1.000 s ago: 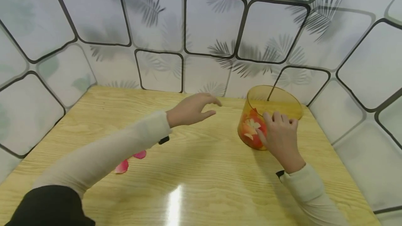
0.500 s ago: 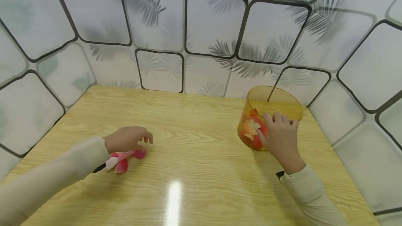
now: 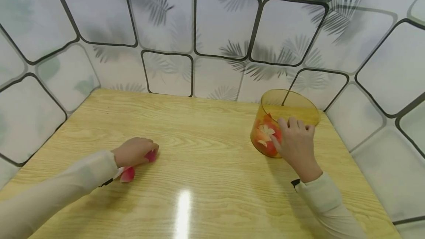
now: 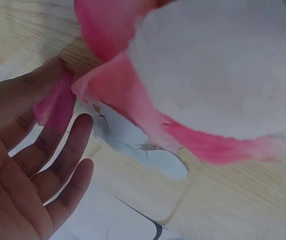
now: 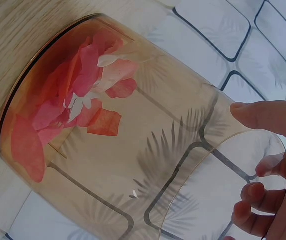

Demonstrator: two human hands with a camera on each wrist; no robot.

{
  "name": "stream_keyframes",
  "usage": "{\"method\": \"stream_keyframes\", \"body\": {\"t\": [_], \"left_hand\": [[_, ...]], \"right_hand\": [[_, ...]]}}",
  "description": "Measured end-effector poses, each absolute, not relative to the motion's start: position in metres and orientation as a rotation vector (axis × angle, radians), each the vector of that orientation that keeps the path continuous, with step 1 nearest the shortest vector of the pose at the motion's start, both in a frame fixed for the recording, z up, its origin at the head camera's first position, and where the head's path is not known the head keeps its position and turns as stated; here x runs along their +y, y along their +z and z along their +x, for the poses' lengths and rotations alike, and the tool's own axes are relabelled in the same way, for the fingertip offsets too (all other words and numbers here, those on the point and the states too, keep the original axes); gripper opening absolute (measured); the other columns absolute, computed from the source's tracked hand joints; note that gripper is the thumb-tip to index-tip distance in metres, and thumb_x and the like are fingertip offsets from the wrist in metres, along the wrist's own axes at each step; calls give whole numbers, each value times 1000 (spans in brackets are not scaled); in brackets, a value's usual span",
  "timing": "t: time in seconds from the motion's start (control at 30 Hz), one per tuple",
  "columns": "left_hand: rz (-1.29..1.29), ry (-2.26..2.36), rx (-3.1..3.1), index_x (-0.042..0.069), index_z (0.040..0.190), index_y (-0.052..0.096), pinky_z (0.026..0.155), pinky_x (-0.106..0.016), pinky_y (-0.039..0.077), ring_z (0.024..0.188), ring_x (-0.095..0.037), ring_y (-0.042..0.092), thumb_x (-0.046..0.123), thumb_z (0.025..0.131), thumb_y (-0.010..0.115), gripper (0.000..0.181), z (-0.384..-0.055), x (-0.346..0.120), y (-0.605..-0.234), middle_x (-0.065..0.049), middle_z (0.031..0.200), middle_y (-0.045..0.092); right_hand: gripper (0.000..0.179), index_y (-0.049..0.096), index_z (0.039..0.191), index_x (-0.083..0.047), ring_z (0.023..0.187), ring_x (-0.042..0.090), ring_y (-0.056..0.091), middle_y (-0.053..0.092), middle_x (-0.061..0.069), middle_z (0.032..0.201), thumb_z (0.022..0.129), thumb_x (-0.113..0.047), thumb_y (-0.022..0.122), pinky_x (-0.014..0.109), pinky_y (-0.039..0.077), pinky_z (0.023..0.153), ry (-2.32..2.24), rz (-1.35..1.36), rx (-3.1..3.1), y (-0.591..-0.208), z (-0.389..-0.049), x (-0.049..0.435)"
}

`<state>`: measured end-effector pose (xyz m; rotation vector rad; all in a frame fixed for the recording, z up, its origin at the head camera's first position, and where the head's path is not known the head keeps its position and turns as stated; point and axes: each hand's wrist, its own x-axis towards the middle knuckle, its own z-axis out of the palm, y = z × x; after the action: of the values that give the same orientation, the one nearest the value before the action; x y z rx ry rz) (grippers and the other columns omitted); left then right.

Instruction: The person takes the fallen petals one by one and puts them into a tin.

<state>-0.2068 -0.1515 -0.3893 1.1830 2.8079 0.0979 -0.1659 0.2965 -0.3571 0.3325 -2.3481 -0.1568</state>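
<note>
On the left of the table, my left hand (image 3: 135, 151) pinches a dark pink petal (image 4: 57, 102) between thumb and fingers; its other fingers are spread. Beside it lie more pink and white petals (image 3: 127, 175), partly hidden by the hand and sleeve. In the left wrist view a large pale petal (image 4: 218, 70) fills the upper right. At the right my right hand (image 3: 296, 145) grips the rim of a clear amber container (image 3: 260, 135), thumb on the outer wall and fingers curled over the edge. Red, pink and white petals (image 5: 82, 90) lie heaped at its bottom.
The pale wood table (image 3: 206, 180) meets a patterned wall covering (image 3: 225, 25) along its back and sides. The container stands near the back right corner. A streak of light reflects off the front of the table.
My left hand has come down and left from mid-air over the table to the petals, and its fingers have closed on one. The right hand and container have stayed put.
</note>
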Motion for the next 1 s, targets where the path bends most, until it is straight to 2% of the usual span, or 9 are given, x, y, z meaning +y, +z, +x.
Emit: {"method": "stream_keyframes", "body": {"t": [0.2, 0.5, 0.73, 1.0], "left_hand": [[1160, 153, 2783, 16, 72, 59, 58, -23, 39, 61, -5, 44, 8, 76, 75, 18, -208, -148, -382, 9, 67, 56], [1213, 225, 2791, 14, 73, 67, 60, -24, 48, 63, -4, 56, 11, 76, 76, 9, -217, -122, -366, 6, 71, 66], [1232, 438, 2786, 13, 81, 71, 69, -28, 53, 73, -8, 64, 15, 84, 70, 4, -232, -66, -337, 3, 81, 70], [1322, 759, 2737, 12, 89, 70, 76, -28, 52, 79, -11, 65, 18, 89, 65, 8, -252, 23, -292, 0, 87, 71]], "right_hand": [[49, 52, 94, -3, 64, 36, 49, 50, 16, 74, 67, -30, 82, 46, 33, 58, -154, 330, -2349, -358, -166, 296], [49, 52, 93, -3, 64, 36, 49, 50, 16, 74, 66, -30, 83, 47, 34, 58, -152, 328, -2345, -360, -164, 297], [49, 52, 93, -3, 64, 37, 50, 51, 17, 73, 66, -31, 83, 49, 36, 61, -159, 327, -2347, -358, -167, 298], [49, 50, 92, -3, 66, 37, 51, 49, 17, 74, 67, -31, 82, 51, 37, 61, -163, 325, -2346, -356, -165, 298]]}}
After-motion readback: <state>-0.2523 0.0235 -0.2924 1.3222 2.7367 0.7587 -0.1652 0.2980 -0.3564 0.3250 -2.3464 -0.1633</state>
